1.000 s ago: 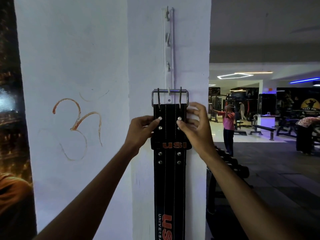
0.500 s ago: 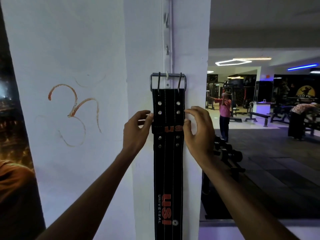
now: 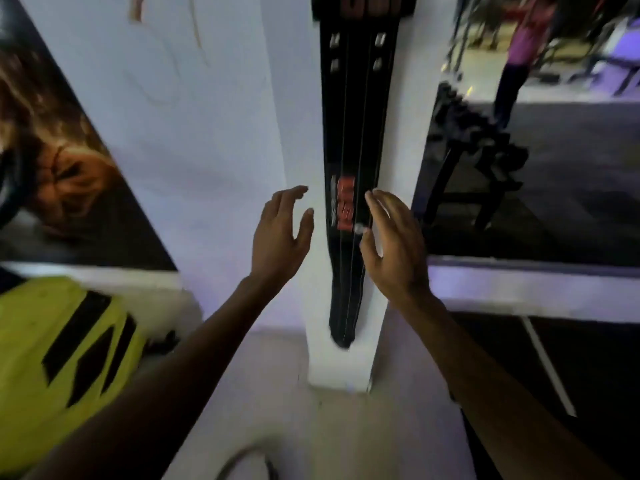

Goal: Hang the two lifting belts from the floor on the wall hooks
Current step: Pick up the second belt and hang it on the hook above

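A black lifting belt point(image 3: 353, 140) with red lettering hangs straight down the front of a white pillar point(image 3: 301, 116), its pointed tip a little above the floor. Its buckle and the wall hooks are above the frame and out of sight. My left hand point(image 3: 278, 237) is just left of the belt, fingers spread, holding nothing. My right hand point(image 3: 394, 244) is just right of it, fingers apart, beside the red lettering, and it grips nothing. The frame is blurred. No second belt shows.
A yellow and black object point(image 3: 62, 358) lies on the floor at the lower left. A dark dumbbell rack point(image 3: 474, 143) stands right of the pillar. A person in a pink top point(image 3: 519, 53) stands far back on the gym floor. A curved rim point(image 3: 242, 462) shows at the bottom edge.
Both hands have let go of the belt and dropped down along it. The view has tilted down, so the buckle and hooks have left the frame and the floor has come into view.
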### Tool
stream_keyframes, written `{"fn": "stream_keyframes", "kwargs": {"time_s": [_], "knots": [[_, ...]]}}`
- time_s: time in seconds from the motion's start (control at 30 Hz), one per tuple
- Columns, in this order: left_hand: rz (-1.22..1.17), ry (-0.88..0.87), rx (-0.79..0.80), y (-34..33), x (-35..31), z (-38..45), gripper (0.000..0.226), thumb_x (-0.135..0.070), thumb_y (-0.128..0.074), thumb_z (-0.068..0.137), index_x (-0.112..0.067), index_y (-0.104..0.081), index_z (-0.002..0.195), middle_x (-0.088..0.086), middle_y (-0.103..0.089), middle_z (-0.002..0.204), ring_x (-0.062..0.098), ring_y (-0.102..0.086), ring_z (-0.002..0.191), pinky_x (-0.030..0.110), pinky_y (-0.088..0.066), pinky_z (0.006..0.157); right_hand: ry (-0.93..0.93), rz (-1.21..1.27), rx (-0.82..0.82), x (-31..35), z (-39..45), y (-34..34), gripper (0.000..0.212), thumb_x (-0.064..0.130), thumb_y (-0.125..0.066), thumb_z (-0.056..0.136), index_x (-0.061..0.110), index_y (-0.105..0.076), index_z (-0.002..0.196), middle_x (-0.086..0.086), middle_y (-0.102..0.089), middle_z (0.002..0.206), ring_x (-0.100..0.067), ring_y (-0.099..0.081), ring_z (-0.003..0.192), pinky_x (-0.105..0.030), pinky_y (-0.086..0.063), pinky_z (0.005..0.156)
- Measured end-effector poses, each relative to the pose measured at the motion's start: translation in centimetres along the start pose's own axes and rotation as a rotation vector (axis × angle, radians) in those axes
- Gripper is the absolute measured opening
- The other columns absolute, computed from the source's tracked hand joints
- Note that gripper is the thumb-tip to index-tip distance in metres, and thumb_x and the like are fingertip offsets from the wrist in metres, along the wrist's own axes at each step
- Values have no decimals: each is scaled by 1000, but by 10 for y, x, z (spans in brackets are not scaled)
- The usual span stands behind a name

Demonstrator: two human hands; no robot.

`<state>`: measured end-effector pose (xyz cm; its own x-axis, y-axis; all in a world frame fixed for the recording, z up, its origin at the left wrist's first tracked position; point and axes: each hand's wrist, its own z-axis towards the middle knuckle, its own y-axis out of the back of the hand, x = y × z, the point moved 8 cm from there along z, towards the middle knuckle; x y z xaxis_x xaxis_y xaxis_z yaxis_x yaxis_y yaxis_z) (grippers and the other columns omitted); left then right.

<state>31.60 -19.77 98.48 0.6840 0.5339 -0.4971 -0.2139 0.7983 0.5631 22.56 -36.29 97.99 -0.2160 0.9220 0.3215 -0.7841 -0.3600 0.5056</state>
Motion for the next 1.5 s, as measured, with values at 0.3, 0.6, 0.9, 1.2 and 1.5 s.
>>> {"fn": "stream_keyframes", "kwargs": {"time_s": [0.3,0.6,0.9,1.2,1.5], "knots": [[152,412,325,7,134,-287,27,-18,-56,96,-11,-67,119,10,-72,115,30,-68,101,42,-56,88,-144,128,576,58,-255,-116,48,10,-54,91,2,-52,138,-17,-57,138,-33,-51,131,-47,-47,104],[126,1009,446,66,302,-558,21,-11,-58,94,-16,-72,107,2,-76,108,24,-73,91,41,-58,83,-196,187,1063,154,-474,-267,45,1,-58,83,0,-58,127,-18,-64,120,-37,-59,114,-48,-54,92],[145,1413,360,8,508,-853,27,-5,-54,95,-15,-73,112,2,-75,111,17,-69,93,32,-57,88,-213,253,1401,216,-803,-500,45,1,-65,77,-1,-63,121,-20,-68,106,-40,-63,100,-43,-53,88],[165,1689,239,-69,631,-1044,34,-3,-50,95,-16,-70,119,-1,-74,109,10,-63,93,22,-48,82,-210,165,1607,236,-1026,-633,41,46,-61,89,14,-60,115,-6,-67,109,-26,-63,102,-31,-44,76],[76,1728,271,-77,632,-1059,34,-3,-50,97,-15,-67,124,2,-73,114,9,-63,97,7,-42,72,-297,130,1628,232,-1020,-651,34,23,-71,88,13,-56,117,-8,-75,107,-26,-72,94,-33,-56,77]]}}
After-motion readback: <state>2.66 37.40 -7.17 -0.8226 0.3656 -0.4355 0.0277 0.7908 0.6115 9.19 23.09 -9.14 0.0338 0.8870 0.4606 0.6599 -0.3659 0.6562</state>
